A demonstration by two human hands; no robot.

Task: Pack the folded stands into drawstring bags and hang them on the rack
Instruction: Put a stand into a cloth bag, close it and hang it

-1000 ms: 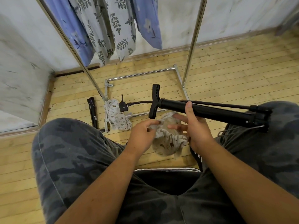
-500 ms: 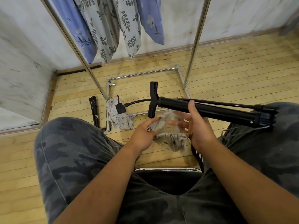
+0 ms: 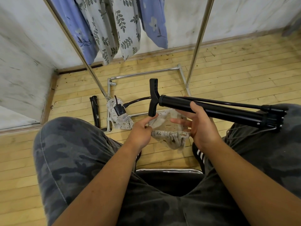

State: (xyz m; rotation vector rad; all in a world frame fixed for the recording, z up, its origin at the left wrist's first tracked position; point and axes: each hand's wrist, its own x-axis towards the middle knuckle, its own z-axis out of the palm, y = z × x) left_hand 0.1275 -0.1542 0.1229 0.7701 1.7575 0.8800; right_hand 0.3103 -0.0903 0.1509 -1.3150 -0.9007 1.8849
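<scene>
While my left hand [image 3: 140,134] pinches the drawstring bag [image 3: 169,136], my right hand [image 3: 202,128] thumb-clamps the folded stand [image 3: 211,110], fingers [image 3: 178,121] spread.

Two stands [image 3: 211,110], two loose bags [image 3: 171,136], four hung bags [image 3: 125,25].

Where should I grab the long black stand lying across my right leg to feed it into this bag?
Probably the smooth round tube of the stand, wrapped from above near your right hand; its T-shaped end points toward the bag.
</scene>
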